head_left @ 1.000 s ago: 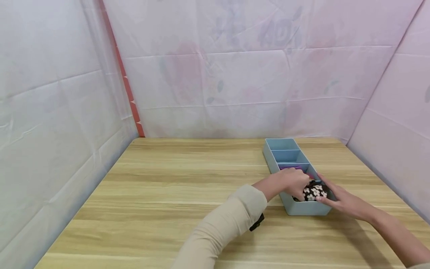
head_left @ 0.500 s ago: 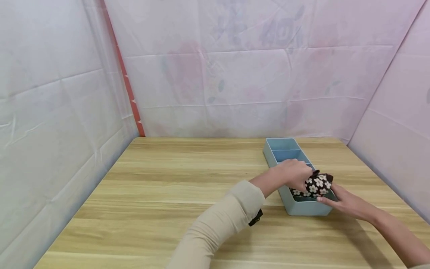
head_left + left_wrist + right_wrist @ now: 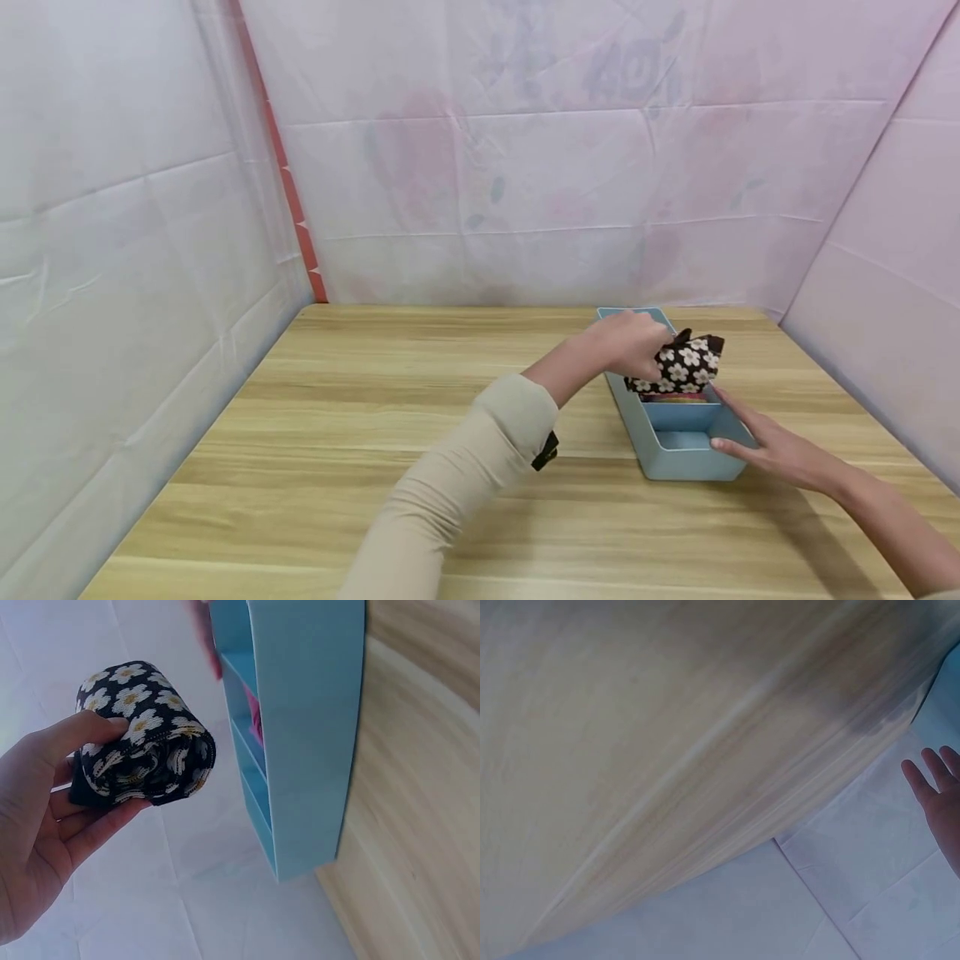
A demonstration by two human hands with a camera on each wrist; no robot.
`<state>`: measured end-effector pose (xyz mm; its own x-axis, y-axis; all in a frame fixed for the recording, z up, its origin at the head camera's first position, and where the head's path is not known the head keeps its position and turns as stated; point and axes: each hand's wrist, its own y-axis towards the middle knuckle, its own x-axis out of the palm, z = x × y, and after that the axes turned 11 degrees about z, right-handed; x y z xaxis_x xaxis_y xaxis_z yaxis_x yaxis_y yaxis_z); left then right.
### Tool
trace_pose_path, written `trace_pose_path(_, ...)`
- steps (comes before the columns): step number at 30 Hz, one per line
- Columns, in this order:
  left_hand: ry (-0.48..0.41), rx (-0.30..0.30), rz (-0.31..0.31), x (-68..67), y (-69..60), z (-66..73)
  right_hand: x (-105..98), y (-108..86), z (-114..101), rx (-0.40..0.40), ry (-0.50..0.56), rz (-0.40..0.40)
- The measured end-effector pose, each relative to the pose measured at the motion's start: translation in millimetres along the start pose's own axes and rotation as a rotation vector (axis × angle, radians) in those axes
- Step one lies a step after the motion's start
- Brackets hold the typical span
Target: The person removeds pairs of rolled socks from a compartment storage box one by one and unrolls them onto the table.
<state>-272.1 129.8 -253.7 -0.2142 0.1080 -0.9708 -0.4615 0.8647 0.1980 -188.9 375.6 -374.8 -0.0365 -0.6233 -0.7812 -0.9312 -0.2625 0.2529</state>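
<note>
My left hand (image 3: 632, 342) pinches a rolled-up sock (image 3: 682, 367), black with white daisies, above the middle of a long blue divided box (image 3: 692, 465). In the left wrist view, thumb and fingers of the left hand (image 3: 45, 817) grip one side of the rolled sock (image 3: 142, 727); its spiral end faces outward. My right hand (image 3: 780, 450) rests against the box's near right corner, fingers fairly straight, thumb over the rim. Only some fingers of this right hand (image 3: 941, 795) show in the right wrist view. The far compartments are partly hidden by the left hand and sock.
The box stands on the right of a wood-grain table (image 3: 360, 433). A striped colourful item (image 3: 678, 398) lies in a compartment under the sock, and a pink cloth (image 3: 253, 716) shows inside the box. Pale sheets (image 3: 480, 167) hang around the table as walls.
The left hand has lifted the rolled sock out of the nearest compartment and moved it up and away, over the box's middle. That compartment's floor now shows. The right hand has stayed put.
</note>
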Motion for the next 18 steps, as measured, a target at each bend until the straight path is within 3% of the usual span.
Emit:
trace_pose_path(9,-0.056,-0.023,0.006,4.8,-12.7,-25.4,-0.1,-1.4,3.0,-0.008,-0.015,0.008)
trace_pose_path(18,-0.054,-0.063,-0.017,17.9,-25.6,-45.1,-2.8,-4.1,4.0,-0.015,-0.016,0.018)
